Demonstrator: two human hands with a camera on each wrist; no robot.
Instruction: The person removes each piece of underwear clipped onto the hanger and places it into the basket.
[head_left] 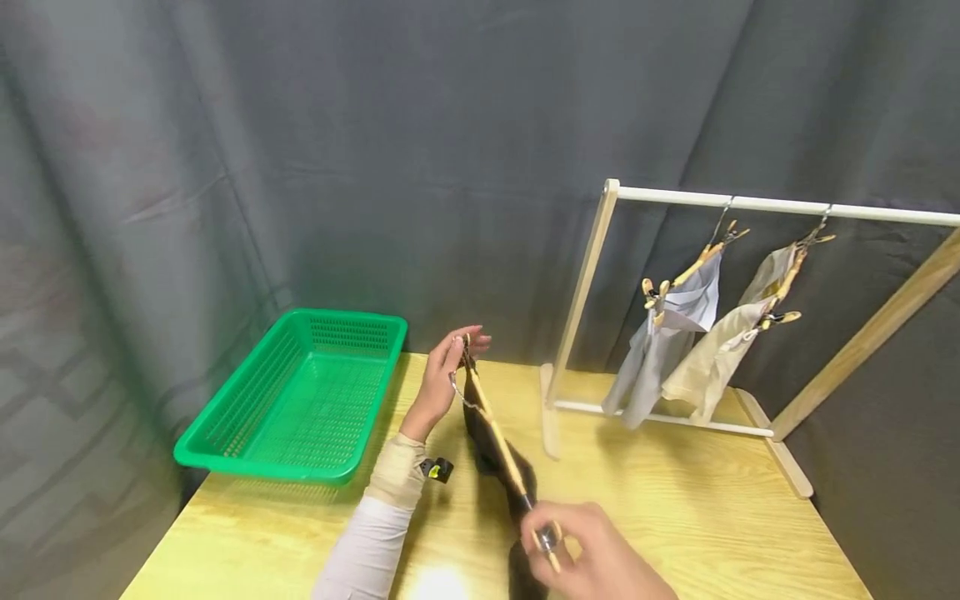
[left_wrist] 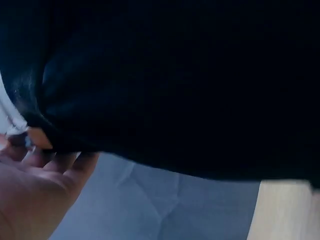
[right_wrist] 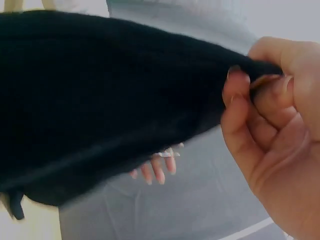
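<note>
A wooden clip hanger point(head_left: 501, 442) slants over the table, its metal hook turned toward the left. Dark cloth point(left_wrist: 175, 90) hangs from it and fills much of both wrist views. At the far end, my left hand point(head_left: 435, 387) holds the hanger's clip between thumb and fingers. My right hand point(head_left: 596, 554) pinches the near end by its clip, blurred in the head view. In the right wrist view, the right fingers point(right_wrist: 237, 115) curl at the cloth's gathered corner, and the left fingertips point(right_wrist: 159, 170) show below the cloth.
A green plastic basket point(head_left: 401, 329) stands at the left of the wooden table point(head_left: 675, 500). On the right is a small rack point(head_left: 667, 196) with a white bar. From it hang a grey garment point(head_left: 648, 367) and a beige garment point(head_left: 708, 358) on clip hangers. A grey curtain point(head_left: 450, 167) lies behind.
</note>
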